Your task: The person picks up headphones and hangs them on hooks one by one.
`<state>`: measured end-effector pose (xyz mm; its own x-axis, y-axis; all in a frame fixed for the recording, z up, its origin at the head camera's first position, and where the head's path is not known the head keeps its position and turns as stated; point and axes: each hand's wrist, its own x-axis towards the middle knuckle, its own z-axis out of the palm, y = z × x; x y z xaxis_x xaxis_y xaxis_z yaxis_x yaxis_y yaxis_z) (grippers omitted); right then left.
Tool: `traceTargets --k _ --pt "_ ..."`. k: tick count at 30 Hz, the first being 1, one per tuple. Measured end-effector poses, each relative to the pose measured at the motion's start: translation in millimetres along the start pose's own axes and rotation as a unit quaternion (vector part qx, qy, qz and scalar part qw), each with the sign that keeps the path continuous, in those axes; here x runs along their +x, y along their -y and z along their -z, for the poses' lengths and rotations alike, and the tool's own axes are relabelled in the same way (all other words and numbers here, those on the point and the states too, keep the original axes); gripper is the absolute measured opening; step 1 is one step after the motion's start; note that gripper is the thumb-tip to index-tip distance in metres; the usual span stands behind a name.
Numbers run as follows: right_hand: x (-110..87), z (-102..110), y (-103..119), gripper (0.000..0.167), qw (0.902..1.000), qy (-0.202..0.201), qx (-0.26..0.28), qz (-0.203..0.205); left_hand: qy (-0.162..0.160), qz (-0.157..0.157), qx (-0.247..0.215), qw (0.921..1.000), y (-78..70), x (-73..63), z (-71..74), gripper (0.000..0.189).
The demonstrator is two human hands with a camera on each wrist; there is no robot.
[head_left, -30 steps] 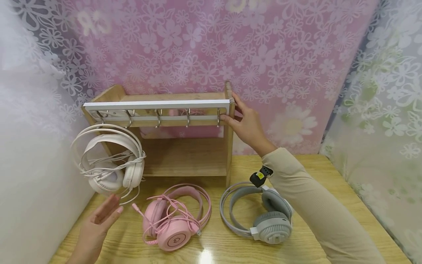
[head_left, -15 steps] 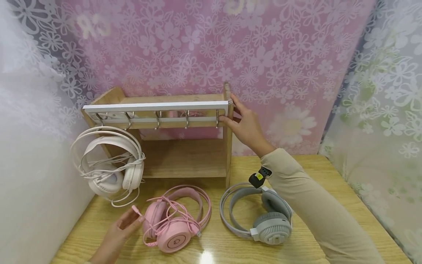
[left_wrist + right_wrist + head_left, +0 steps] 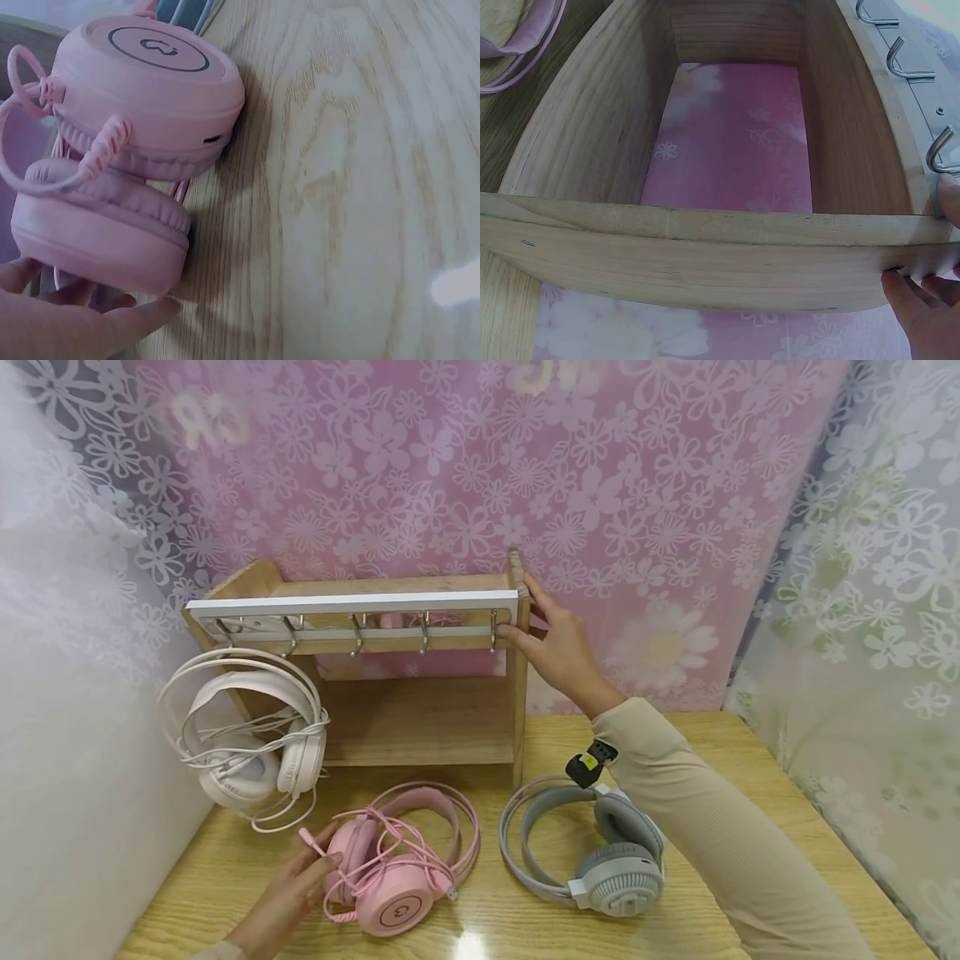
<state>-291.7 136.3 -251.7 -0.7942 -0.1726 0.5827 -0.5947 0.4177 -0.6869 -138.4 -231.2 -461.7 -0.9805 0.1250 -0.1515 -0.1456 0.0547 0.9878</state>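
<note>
My left hand point(image 3: 292, 889) reaches the pink headset point(image 3: 397, 910) lying on the table, its thumb and fingers spread at the outer side of the left ear cup point(image 3: 97, 240). A tangled pink cable lies over this headset. My right hand point(image 3: 562, 647) grips the upper right corner of a wooden shelf point(image 3: 420, 718), thumb on the front by the last hook and fingers behind the side panel point(image 3: 705, 262). White headphones point(image 3: 300, 760) hang at the left end of the shelf's white hook rail point(image 3: 352, 603), cable wound around them.
Grey headphones point(image 3: 618, 889) lie on the wood-grain table point(image 3: 705, 860), below my right forearm. Several metal hooks point(image 3: 423, 633) line the rail. A pink flowered curtain point(image 3: 450, 460) hangs behind the shelf, and a white wall point(image 3: 75, 693) stands on the left.
My left hand has moved right from below the white headphones to the pink headset's ear cup. The right hand keeps its place on the shelf.
</note>
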Motion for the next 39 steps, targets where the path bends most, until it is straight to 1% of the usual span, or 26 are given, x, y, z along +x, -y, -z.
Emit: traceTargets --k 3,7,14,17,23,25,28,33,39 --pt "-0.4 0.1 -0.3 0.078 1.0 0.001 -0.002 0.0 -0.003 0.015 -0.009 0.9998 -1.0 1.5 -4.3 0.069" --pt "-1.3 0.3 0.6 0.078 1.0 0.001 -0.002 0.002 -0.007 0.028 -0.004 0.9996 -1.9 4.7 -7.7 0.073" --pt "-1.1 0.2 -0.9 0.078 1.0 -0.001 0.004 0.004 -0.001 0.048 -0.009 0.9988 1.4 13.5 -6.7 0.076" --pt "-0.9 0.1 -1.7 0.078 0.9999 -0.004 0.009 0.006 0.012 0.055 -0.006 0.9984 3.2 16.2 -4.2 0.075" --pt "-0.7 0.2 -2.5 0.078 0.9999 -0.007 0.011 0.007 0.07 0.059 -0.008 0.9957 3.1 20.7 5.3 0.078" --pt "-0.5 0.0 -2.2 0.077 0.9999 -0.006 0.01 0.008 0.084 0.061 -0.01 0.9945 3.3 21.8 8.5 0.078" --pt "-0.4 -0.7 -2.3 0.077 0.9999 -0.005 0.009 0.009 0.085 0.06 -0.006 0.9945 4.9 22.8 10.6 0.077" --pt "-0.1 -1.8 -3.1 0.077 0.9999 -0.004 0.013 0.009 0.073 0.061 0.003 0.9955 6.7 23.5 12.1 0.077" --pt "-0.2 -1.4 -4.5 0.077 0.9998 -0.006 0.016 0.007 0.079 0.066 -0.001 0.9947 6.3 23.3 13.7 0.077"
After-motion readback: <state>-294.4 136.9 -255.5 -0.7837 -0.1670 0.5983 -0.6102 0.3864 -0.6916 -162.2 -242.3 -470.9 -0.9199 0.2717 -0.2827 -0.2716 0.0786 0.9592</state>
